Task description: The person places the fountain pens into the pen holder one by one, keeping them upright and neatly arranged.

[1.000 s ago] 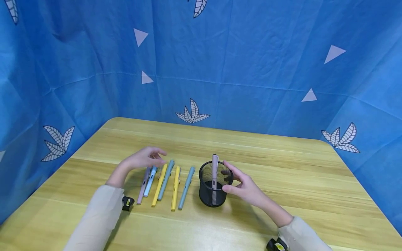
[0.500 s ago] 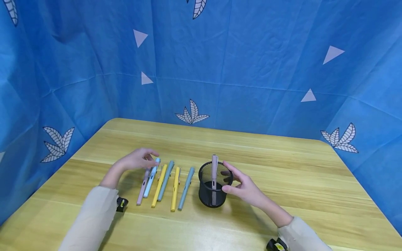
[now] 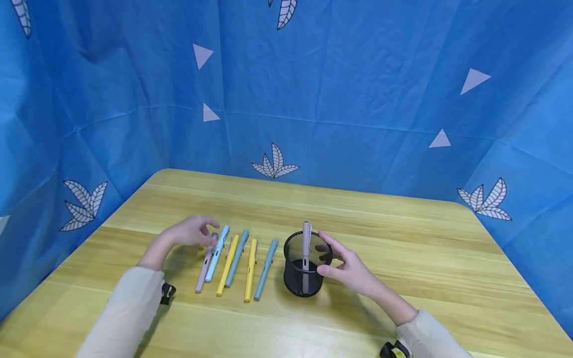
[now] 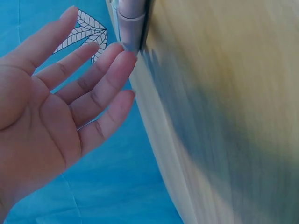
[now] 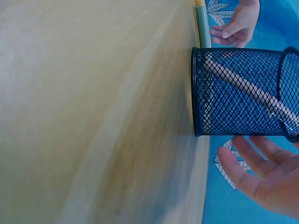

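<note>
Black wire mesh forms the pen cup, which stands upright on the wooden bench with one pink pen leaning inside it, its top above the rim. The right hand rests just beside the cup on its right, palm toward it, fingers relaxed and spread close to the mesh; whether they touch it cannot be told, and they are grasping nothing. The left hand hovers low over the far end of the pen row, palm down, wrist bent. In the left wrist view its fingers are straight and released, their tips at the capped end of a pale pen, with nothing gripped.

Six pens lie side by side on the bench left of the cup, roughly parallel and pointing away from the person: a pink pen, a light blue pen, a yellow pen, a grey-blue pen, a second yellow pen and a blue-grey pen. With the one in the cup, that makes seven. Blue cloth with white leaf and triangle prints closes off the bench on three sides.
</note>
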`<state>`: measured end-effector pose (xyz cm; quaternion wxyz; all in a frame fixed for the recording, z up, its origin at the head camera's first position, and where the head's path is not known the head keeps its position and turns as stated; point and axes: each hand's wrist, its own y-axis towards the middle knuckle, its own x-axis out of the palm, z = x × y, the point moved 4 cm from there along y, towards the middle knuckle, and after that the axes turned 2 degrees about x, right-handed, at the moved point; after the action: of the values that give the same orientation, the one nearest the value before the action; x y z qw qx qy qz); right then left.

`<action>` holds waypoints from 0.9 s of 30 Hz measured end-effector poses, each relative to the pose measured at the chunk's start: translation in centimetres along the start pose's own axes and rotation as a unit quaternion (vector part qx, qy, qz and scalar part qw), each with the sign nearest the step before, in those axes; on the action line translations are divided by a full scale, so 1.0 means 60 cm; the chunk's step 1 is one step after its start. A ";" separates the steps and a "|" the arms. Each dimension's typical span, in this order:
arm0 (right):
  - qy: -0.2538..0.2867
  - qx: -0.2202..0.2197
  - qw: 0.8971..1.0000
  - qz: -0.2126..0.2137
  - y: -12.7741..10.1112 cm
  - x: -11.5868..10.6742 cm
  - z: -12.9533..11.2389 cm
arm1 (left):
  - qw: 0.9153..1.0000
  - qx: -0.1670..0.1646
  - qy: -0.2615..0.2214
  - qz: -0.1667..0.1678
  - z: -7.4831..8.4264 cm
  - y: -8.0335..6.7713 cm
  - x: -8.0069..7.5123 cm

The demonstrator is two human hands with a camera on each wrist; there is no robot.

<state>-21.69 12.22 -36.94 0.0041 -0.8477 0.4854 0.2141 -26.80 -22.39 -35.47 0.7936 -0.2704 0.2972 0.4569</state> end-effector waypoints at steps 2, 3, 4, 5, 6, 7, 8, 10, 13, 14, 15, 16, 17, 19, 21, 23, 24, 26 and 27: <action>0.000 0.000 1.000 0.000 0.000 0.000 0.001 | 1.000 -0.013 -0.001 -0.006 -0.001 -0.001 0.002; 0.001 0.000 1.000 0.001 -0.001 0.000 0.001 | 1.000 -0.020 -0.002 -0.008 -0.002 -0.001 0.003; 0.001 -0.001 1.000 0.001 -0.001 0.000 0.001 | 1.000 -0.025 -0.004 -0.012 -0.003 -0.001 0.005; 0.002 -0.001 1.000 0.001 -0.001 0.000 0.002 | 0.999 -0.029 -0.003 -0.015 -0.004 -0.002 0.006; 0.003 -0.001 1.000 0.001 -0.001 0.000 0.002 | 0.999 -0.033 -0.001 -0.019 -0.006 -0.002 0.007; 0.004 -0.002 1.000 0.001 -0.001 0.000 0.002 | 0.999 -0.039 -0.002 -0.020 -0.007 -0.002 0.008; 0.005 -0.003 1.000 0.001 -0.001 0.000 0.002 | 0.999 -0.046 0.000 -0.023 -0.009 -0.002 0.009; 0.008 -0.005 1.000 0.000 0.000 0.000 0.002 | 0.998 -0.059 0.002 -0.029 -0.011 -0.003 0.010; 0.010 -0.007 1.000 -0.001 0.000 0.000 0.002 | 0.996 -0.077 0.007 -0.040 -0.016 -0.004 0.013; 0.010 -0.007 1.000 -0.001 0.000 0.000 0.002 | 0.996 -0.082 0.008 -0.043 -0.017 -0.004 0.013; 0.010 -0.007 1.000 -0.001 0.000 0.000 0.002 | 0.995 -0.085 0.008 -0.047 -0.018 -0.004 0.013; 0.009 -0.006 1.000 -0.001 0.000 0.000 0.002 | 0.995 -0.089 0.009 -0.051 -0.019 -0.004 0.014; 0.008 -0.006 1.000 -0.001 0.000 0.000 0.002 | 0.994 -0.092 0.009 -0.054 -0.020 -0.004 0.014; 0.008 -0.006 1.000 -0.001 0.000 -0.001 0.002 | 0.994 -0.095 0.009 -0.061 -0.021 -0.005 0.015; 0.008 -0.006 1.000 -0.001 0.000 -0.001 0.002 | 0.993 -0.098 0.009 -0.064 -0.023 -0.005 0.016; 0.009 -0.006 1.000 -0.002 0.000 0.000 0.002 | 0.993 -0.098 0.007 -0.066 -0.025 -0.005 0.017; 0.010 -0.006 1.000 -0.002 0.000 0.000 0.002 | 0.993 -0.098 0.007 -0.067 -0.025 -0.005 0.017; 0.012 -0.005 1.000 -0.002 0.000 0.000 0.001 | 0.993 -0.101 0.006 -0.066 -0.028 -0.005 0.018; 0.014 -0.004 1.000 -0.003 0.000 0.000 0.001 | 0.993 -0.102 0.004 -0.066 -0.029 -0.005 0.018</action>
<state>-21.69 12.22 -37.00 -0.0050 -0.8519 0.4823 0.2043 -26.51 -23.11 -37.35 0.7892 -0.3703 0.2339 0.4306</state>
